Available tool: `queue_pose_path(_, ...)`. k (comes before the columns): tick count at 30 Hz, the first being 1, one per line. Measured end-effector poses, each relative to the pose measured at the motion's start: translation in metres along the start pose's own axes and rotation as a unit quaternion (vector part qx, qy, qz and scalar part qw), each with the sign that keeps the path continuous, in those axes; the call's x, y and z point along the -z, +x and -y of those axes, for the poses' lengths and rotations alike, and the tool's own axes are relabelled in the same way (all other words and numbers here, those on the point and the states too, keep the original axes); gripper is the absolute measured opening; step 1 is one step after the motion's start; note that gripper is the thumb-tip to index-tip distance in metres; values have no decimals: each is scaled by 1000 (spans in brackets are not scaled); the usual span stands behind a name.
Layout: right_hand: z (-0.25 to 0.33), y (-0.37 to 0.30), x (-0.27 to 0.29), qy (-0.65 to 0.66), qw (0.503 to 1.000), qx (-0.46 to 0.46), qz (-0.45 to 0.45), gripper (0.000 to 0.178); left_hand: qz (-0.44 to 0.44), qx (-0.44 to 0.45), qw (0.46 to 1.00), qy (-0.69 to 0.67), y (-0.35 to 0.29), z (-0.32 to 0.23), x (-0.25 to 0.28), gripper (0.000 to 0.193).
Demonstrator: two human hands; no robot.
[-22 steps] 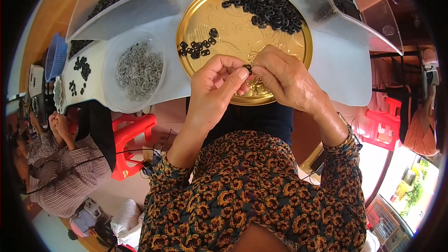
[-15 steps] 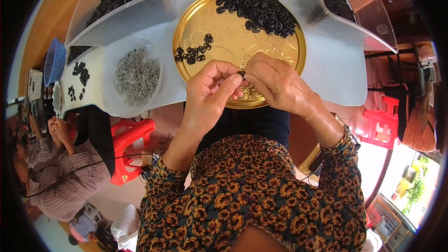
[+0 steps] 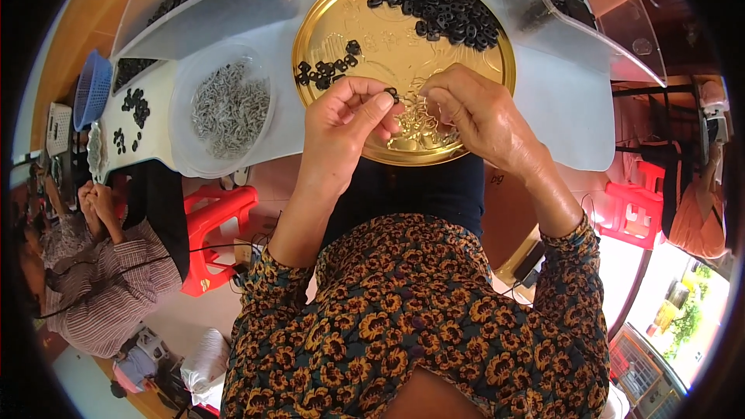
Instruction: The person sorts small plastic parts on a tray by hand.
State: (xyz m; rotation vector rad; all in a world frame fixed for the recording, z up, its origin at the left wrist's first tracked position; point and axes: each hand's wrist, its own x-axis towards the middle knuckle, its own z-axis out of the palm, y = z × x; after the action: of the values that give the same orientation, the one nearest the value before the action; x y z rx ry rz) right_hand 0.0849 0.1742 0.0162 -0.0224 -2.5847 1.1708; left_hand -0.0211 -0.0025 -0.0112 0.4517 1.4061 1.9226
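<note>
My left hand (image 3: 345,124) pinches a small black piece (image 3: 393,95) between thumb and forefinger, above the near half of a round golden tray (image 3: 388,39). Just to its right, apart from the piece, is my right hand (image 3: 493,120). Its thumb and fingertips are pressed together; whatever they may hold is too small to tell. On the tray's far right lies a heap of black oval pieces with holes (image 3: 458,19). A smaller group of black pieces (image 3: 330,70) lies at its left. Shiny glints between my hands blend with the tray's embossed pattern.
Left of the tray stands a clear round bowl holding many small grey metal parts (image 3: 230,105). Clear plastic bins (image 3: 209,27) with black pieces stand at far left and far right. Another person in a striped shirt (image 3: 116,279) sits at left. Red stools (image 3: 213,237) flank me.
My right hand has drawn away to the right from the black piece, which stays in my left fingers. The whole view has shifted slightly.
</note>
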Motion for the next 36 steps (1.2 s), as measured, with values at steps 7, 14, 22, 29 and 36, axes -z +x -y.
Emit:
queue_pose_path(7,3,6,-7,-63,995,73,2,9,6,-7,999,31,-6,-7,-8,11)
queue_pose_path(14,5,6,-7,-97,990,106,14,14,9,-4,1000,17,-11,-5,-13,11)
queue_pose_path(22,7,4,-12,-82,991,103,20,14,25,-10,999,34,-15,-4,-11,11)
queue_pose_path(29,4,4,-19,-81,993,89,-17,11,15,10,1000,26,-7,-4,-13,10)
queue_pose_path(36,-36,41,13,-114,987,98,-64,10,-16,-28,999,-5,-8,-3,1,12)
